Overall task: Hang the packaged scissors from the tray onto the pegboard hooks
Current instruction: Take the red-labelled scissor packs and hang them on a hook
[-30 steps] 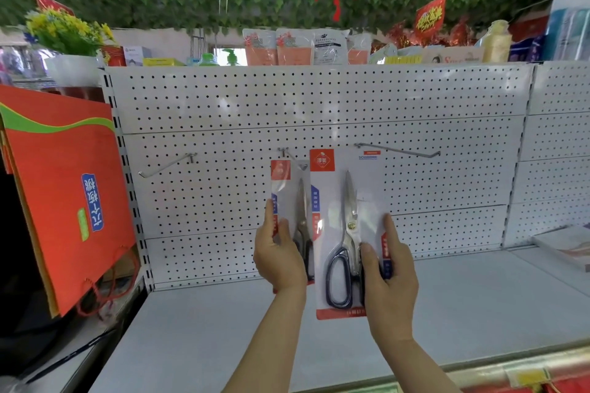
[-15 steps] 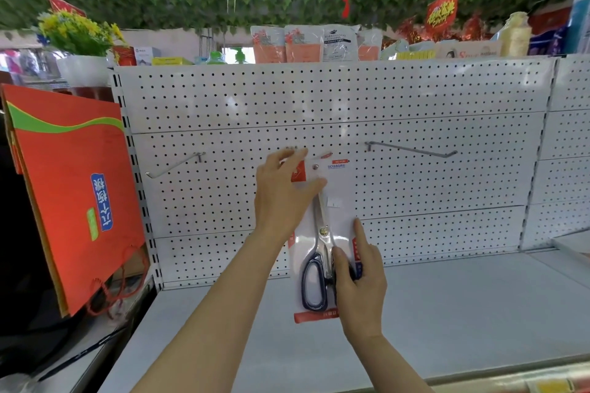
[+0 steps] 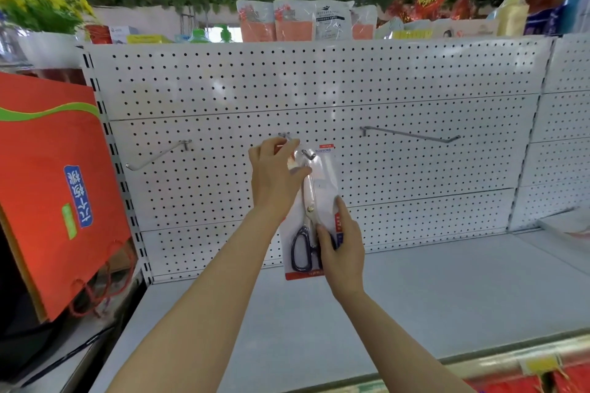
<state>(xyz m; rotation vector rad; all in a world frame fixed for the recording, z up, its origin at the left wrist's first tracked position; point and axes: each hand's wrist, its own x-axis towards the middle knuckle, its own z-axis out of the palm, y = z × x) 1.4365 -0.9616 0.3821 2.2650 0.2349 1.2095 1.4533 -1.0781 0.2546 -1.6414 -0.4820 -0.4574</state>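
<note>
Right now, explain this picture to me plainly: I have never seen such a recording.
There is no machine here. A person wears a camera on the head, which looks forward and down, so both arms reach in from below. The left hand pinches the top of a packaged pair of scissors, right at the tip of the middle hook. The right hand holds the pack's lower end. Behind stands a white pegboard with two more hooks, bare. Below lies a grey shelf. An orange bag hangs on the left.

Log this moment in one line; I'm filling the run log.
left hand: pinches pack top | right hand: holds scissors pack bottom | middle hook: through pack
</note>
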